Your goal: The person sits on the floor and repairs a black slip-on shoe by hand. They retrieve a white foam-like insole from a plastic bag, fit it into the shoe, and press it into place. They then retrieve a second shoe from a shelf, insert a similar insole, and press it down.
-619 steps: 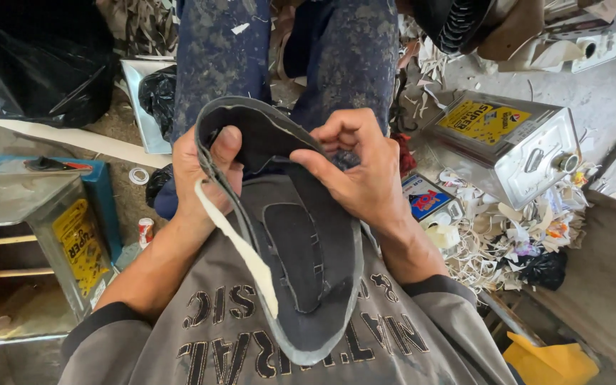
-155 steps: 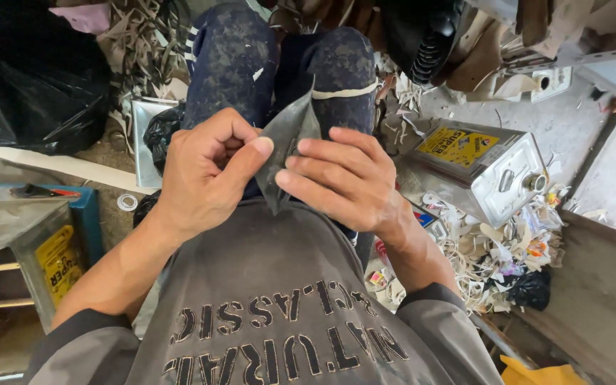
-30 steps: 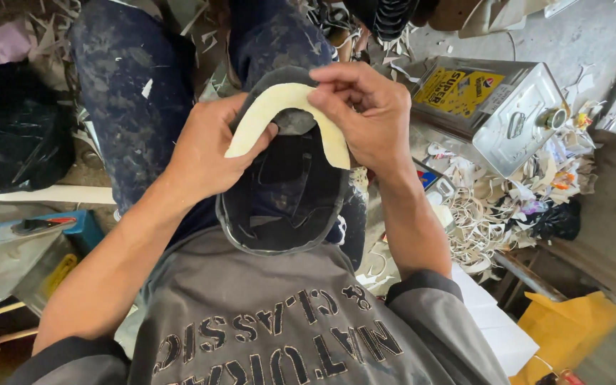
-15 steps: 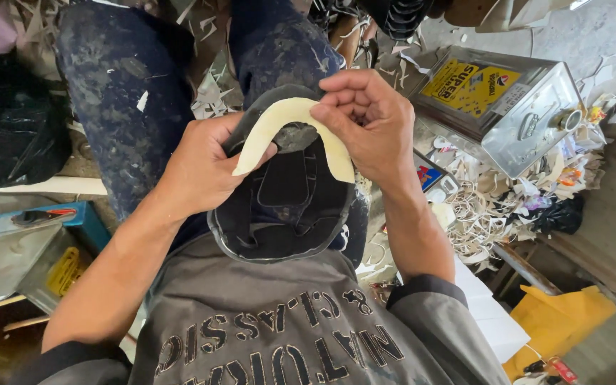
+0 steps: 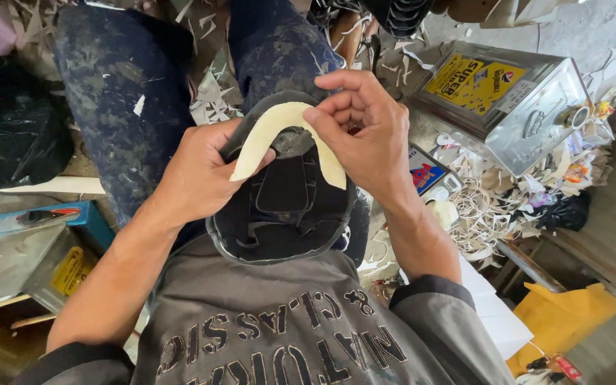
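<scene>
A dark grey shoe upper (image 5: pixel 283 214) lies folded over my lap, its inner side facing up. A cream, arch-shaped foam strip (image 5: pixel 279 121) curves along its top opening. My left hand (image 5: pixel 204 171) pinches the left end of the strip together with the upper's edge. My right hand (image 5: pixel 365 128) presses the right half of the strip down with fingertips and thumb. Both hands grip the same piece, close together above my knees.
A square metal tin (image 5: pixel 507 100) with a yellow label lies on the right among pale scraps and cord (image 5: pixel 479 214). Another tin (image 5: pixel 16 257) and a blue box (image 5: pixel 44 217) sit at left. A black bag (image 5: pixel 8 135) is further left. Yellow paper (image 5: pixel 565 321) lies lower right.
Earlier the upper was opened wide, then folded between my fingers. Over the last second the cream strip stays on the opening while my hands shift slightly along it.
</scene>
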